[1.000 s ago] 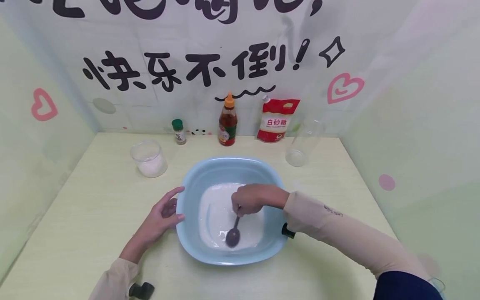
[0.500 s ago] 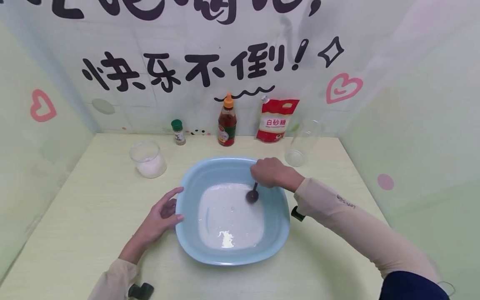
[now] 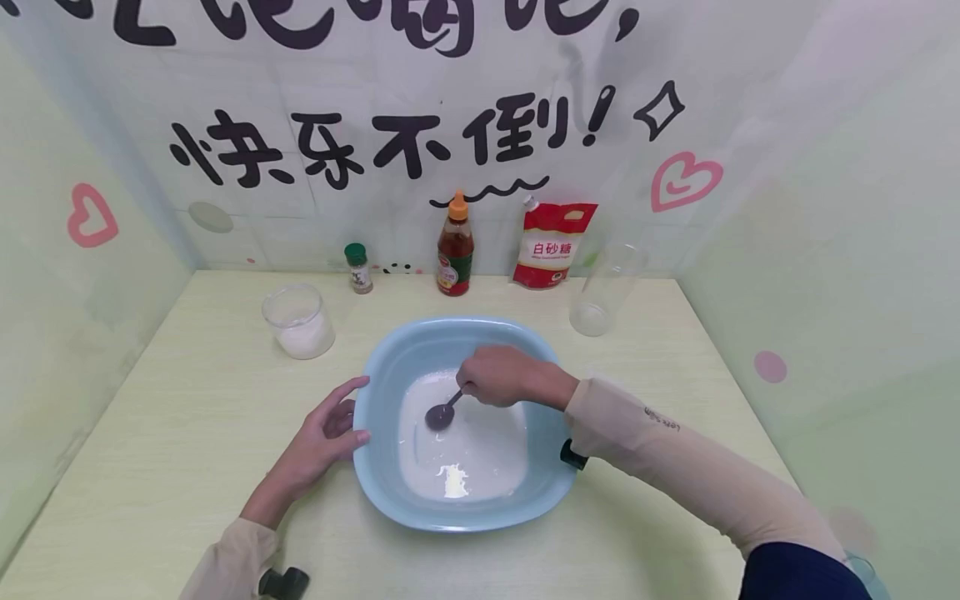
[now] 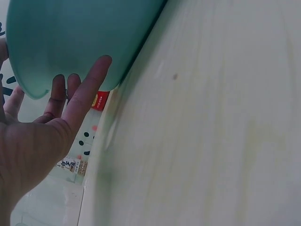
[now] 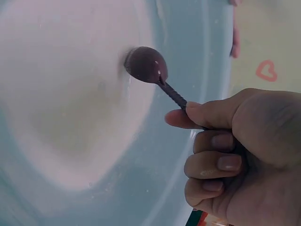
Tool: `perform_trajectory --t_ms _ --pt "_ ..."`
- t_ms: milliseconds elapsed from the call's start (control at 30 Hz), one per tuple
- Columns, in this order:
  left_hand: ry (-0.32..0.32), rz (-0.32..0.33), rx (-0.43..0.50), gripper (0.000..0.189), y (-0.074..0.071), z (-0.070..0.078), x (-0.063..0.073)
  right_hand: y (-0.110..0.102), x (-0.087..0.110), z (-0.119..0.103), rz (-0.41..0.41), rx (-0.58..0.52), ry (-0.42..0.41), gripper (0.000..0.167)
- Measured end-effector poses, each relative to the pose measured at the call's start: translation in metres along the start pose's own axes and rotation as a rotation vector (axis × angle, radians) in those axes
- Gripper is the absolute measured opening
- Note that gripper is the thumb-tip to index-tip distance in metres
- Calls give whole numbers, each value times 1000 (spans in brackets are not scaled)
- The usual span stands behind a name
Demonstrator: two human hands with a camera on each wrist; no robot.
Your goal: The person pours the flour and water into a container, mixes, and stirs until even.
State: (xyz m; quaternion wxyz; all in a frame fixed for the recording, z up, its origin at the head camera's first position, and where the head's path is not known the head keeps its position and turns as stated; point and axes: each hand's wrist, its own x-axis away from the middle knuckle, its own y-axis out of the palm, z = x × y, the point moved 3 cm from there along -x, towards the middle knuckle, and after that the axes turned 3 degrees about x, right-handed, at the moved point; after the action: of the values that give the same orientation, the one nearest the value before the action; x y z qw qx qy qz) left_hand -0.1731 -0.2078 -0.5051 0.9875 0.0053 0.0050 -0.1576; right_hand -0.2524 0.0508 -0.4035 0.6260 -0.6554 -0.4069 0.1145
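Note:
A light blue basin (image 3: pixel 408 343) stands on the table with milky white liquid (image 3: pixel 483 454) across its bottom. My right hand (image 3: pixel 498 375) reaches over it, holding a dark spoon (image 3: pixel 440 417). Thumb and index finger pinch the spoon's handle in the right wrist view, and the other fingers curl into the palm. The spoon's bowl (image 5: pixel 146 64) is at the liquid's left side; how deep it dips I cannot tell. My left hand (image 3: pixel 318 442) touches the basin's left side with spread, fairly straight fingers (image 4: pixel 87 96) against the outer wall.
Behind the basin stand a glass jar of white powder (image 3: pixel 302 329), a green-capped shaker (image 3: pixel 359 271), an orange-capped sauce bottle (image 3: pixel 455 250), a red-and-white sugar pouch (image 3: pixel 553 246) and a tall clear glass (image 3: pixel 603 292). Printed walls enclose the table (image 3: pixel 180 400) at the back and sides.
The spoon went from the basin's near part to its far right, then across to the left side, my right hand moving with it. The left hand and basin stayed put.

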Motion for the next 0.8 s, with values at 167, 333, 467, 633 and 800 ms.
perform_trajectory --t_ms 167,333,467,633,800 --pt "-17 -2 -8 71 0 0 1 4 10 -4 -39 -42 -15 20" --pt "-16 -1 -6 71 0 0 1 5 22 3 -35 -160 -21 21" --pt "-13 -1 -3 71 0 0 2 3 30 12 -36 -306 -27 23" --pt "-9 0 4 71 -1 0 2 4 39 21 -100 -551 26 24" --pt "-2 -1 1 71 0 0 2 7 47 31 -87 -833 91 23"
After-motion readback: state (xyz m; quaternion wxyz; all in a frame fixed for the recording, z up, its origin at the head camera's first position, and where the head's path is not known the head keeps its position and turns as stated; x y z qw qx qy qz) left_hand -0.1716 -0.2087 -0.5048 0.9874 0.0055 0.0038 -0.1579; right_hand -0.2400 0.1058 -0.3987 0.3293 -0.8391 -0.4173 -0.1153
